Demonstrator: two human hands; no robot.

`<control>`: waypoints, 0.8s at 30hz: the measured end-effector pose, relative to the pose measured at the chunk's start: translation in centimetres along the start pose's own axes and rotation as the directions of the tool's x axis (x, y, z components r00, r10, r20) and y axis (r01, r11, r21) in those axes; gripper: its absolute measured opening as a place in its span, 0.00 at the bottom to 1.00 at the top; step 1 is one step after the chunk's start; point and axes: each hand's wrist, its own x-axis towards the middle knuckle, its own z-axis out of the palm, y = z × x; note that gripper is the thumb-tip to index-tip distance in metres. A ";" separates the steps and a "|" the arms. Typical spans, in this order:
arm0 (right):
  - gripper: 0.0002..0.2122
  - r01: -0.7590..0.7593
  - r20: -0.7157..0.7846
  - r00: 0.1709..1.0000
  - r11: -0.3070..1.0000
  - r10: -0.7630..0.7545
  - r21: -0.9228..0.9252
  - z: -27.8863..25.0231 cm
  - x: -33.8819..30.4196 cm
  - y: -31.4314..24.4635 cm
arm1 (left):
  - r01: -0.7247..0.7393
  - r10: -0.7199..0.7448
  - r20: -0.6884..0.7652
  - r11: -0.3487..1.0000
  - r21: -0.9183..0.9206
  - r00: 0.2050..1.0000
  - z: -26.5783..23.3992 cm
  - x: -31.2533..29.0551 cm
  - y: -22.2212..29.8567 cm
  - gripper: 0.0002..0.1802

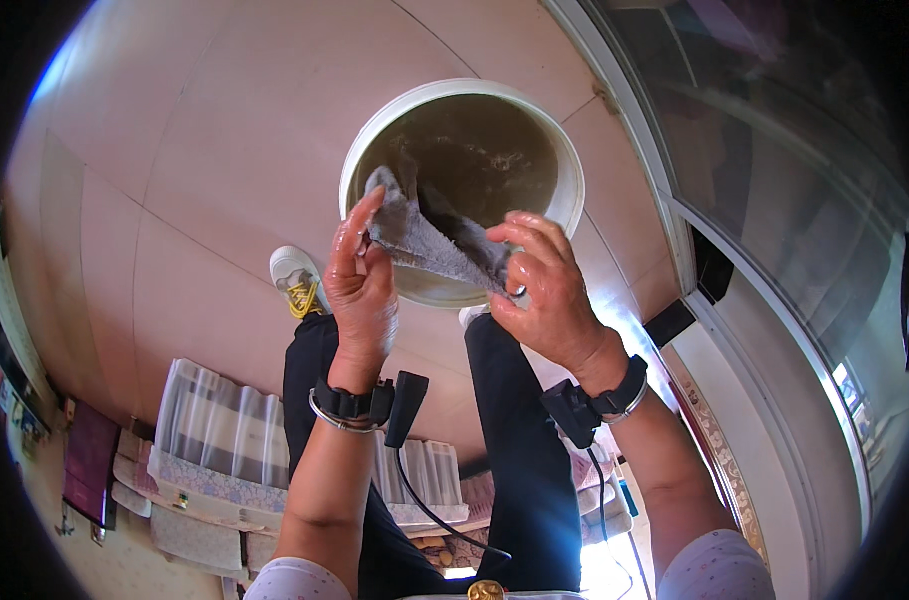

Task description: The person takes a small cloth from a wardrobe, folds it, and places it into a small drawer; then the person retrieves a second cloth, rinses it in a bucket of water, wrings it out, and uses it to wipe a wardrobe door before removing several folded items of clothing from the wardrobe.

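Nearest the camera, both forearms carry black wrist straps with cables. Above them, the left hand [360, 285] and right hand [545, 295] stretch a wet grey cloth [430, 245] between them, fingers [367, 215] of each hand clenched on its ends. The cloth hangs over the near rim of a white bucket [573, 190] of murky brown water [485, 150] standing on the tiled floor [205, 150]. Judging by the shine on the skin, the hold looks slippery: the cloth could slide free, or drips could miss the bucket and wet the floor. The person's dark trouser legs and a white shoe [295, 270] with yellow laces stand close to the bucket. A glass door [775, 200] runs along the floor's right edge.
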 end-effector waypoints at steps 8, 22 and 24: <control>0.12 -0.306 0.200 0.948 0.884 0.249 0.352 -0.9 -1.6 -1.2 | -0.167 0.144 0.120 0.964 0.205 0.982 -0.9 -0.3 0.3 0.28; 0.26 -0.134 0.108 0.982 0.974 0.156 -0.185 0.1 2.0 3.0 | -0.186 0.137 0.154 0.910 0.370 0.979 -0.6 0.2 1.3 0.23; 0.25 -0.090 0.053 0.993 0.976 0.103 -0.200 1.5 3.1 4.9 | 0.014 -0.044 0.159 0.983 0.184 0.986 -1.0 0.0 0.4 0.21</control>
